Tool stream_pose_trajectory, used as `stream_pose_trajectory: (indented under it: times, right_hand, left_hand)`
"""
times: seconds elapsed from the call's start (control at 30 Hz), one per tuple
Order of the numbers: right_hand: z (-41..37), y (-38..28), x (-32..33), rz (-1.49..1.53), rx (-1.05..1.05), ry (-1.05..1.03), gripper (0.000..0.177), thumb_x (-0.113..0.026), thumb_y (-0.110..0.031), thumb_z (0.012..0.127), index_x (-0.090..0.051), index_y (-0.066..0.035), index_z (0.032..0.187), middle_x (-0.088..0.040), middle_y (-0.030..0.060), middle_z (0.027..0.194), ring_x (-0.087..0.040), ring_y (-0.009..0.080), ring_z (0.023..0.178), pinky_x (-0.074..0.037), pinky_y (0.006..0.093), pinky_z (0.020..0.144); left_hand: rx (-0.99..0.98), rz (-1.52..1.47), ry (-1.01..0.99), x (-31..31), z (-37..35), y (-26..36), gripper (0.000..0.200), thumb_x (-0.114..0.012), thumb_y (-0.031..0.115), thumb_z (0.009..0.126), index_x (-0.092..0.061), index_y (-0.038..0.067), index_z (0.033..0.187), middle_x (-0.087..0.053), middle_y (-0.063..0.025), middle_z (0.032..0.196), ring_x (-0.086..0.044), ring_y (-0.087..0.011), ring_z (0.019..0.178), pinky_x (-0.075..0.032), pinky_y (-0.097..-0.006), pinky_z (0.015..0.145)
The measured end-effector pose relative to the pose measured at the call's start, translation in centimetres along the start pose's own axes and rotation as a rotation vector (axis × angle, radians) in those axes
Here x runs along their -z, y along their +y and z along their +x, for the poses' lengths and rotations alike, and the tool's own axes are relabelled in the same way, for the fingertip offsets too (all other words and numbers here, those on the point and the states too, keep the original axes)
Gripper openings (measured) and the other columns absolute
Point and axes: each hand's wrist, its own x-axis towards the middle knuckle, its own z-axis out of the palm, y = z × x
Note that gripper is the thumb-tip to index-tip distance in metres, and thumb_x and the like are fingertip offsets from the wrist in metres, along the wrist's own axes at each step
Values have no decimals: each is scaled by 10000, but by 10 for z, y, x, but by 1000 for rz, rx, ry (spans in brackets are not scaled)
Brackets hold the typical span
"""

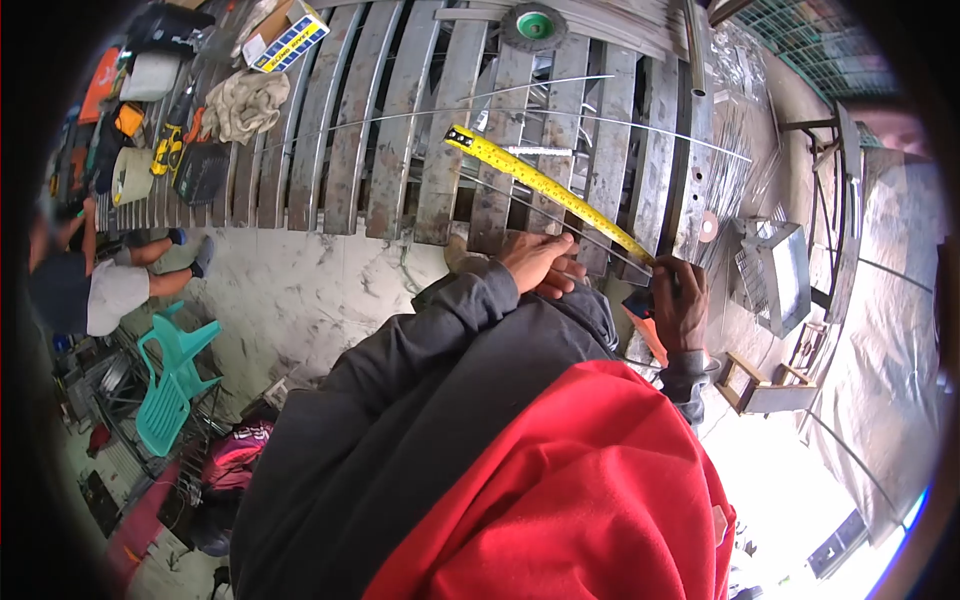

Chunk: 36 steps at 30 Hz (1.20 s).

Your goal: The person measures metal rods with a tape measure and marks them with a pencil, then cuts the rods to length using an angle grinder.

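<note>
A yellow measuring tape stretches diagonally over the metal slats of the workbench. Its metal-tipped end lies at the upper left, and my right hand is closed on its lower right end; the tape's case is not visible. At the bench's near edge, my left hand has its fingers curled together beside a thin metal rod; what they hold is hidden. This rod runs below the tape. Another long thin rod crosses the slats farther back.
A grinding disc lies at the back. Left along the bench are a rivet box, a crumpled glove and several tools. A person is at the far left, above a green chair. A metal frame stands right.
</note>
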Motion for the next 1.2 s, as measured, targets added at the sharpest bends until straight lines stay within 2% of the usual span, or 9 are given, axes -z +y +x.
stream_pose_trajectory:
  times: [0.13, 0.33, 0.37, 0.5, 0.57, 0.67, 0.87, 1.0, 1.2]
  right_hand:
    - [-3, 2, 2, 76, -61, -13, 167, -631, -204, 961, -713, -125, 1083, -665, 88, 1010, -598, 281, 967, -405, 420, 897]
    - [-6, 16, 5, 177, -103, -5, 178, -626, -215, 966, -722, -108, 1072, -661, 94, 995, -601, 281, 945, -424, 404, 868]
    - [-5, 28, 2, 86, 111, 43, 196, -589, -149, 1004, -687, -4, 1093, -599, 111, 949, -599, 192, 794, -490, 337, 705]
    - [-14, 25, 11, 143, -38, -10, 196, -593, -148, 1001, -684, 2, 1091, -619, 122, 993, -604, 212, 846, -493, 341, 737]
    - [-16, 23, 13, 224, -163, -32, 181, -625, -192, 969, -713, -77, 1078, -650, 120, 1006, -605, 292, 931, -441, 413, 870]
    - [-21, 40, 9, 248, -27, -5, 185, -626, -177, 971, -704, -49, 1081, -641, 139, 1015, -612, 298, 939, -465, 411, 867]
    - [-20, 31, 20, 259, -124, -19, 192, -615, -169, 980, -697, -32, 1087, -630, 144, 1008, -620, 287, 919, -489, 388, 826]
    - [-27, 34, 24, 308, -153, -12, 198, -610, -179, 997, -691, -27, 1095, -618, 136, 998, -629, 230, 869, -497, 346, 763]
    - [-21, 15, 26, 523, -375, 63, 216, -612, -222, 1022, -681, -30, 1093, -584, 47, 893, -576, 82, 686, -461, 257, 573]
  left_hand:
    - [-62, 59, 98, -15, -5, -1, 518, -552, 402, 1050, -557, 0, 1377, -756, -113, 1021, -667, -114, 598, -543, -241, 497]
    - [-32, -227, 264, -34, 10, -2, 409, -615, 402, 1021, -604, 109, 1306, -754, -70, 920, -674, -111, 626, -567, -273, 566]
    - [-46, -258, 291, -34, 13, -6, 379, -666, 409, 991, -637, 119, 1233, -749, -56, 876, -678, -115, 619, -569, -271, 545]
    - [-96, -247, 384, -41, 20, -12, 366, -704, 419, 964, -674, 118, 1169, -746, -53, 848, -681, -119, 611, -571, -270, 518]
    - [-125, -249, 431, -40, 23, -11, 350, -730, 413, 946, -700, 110, 1118, -740, -53, 826, -680, -127, 593, -568, -269, 491]
    - [-111, -237, 458, -44, 22, -4, 341, -701, 392, 971, -703, 72, 1085, -742, -63, 797, -678, -135, 569, -538, -277, 455]
    - [-199, -278, 493, -36, 45, -6, 292, -694, 342, 977, -700, 51, 1006, -730, -56, 771, -655, -117, 551, -511, -273, 437]
    - [-363, -225, 495, -41, 20, 5, 234, -695, 300, 977, -699, 70, 940, -733, -53, 826, -668, -99, 620, -525, -258, 500]
    - [-677, -94, 355, -26, 0, 21, 215, -593, 136, 1033, -543, 48, 1223, -725, -146, 1034, -743, -236, 912, -608, -318, 777]
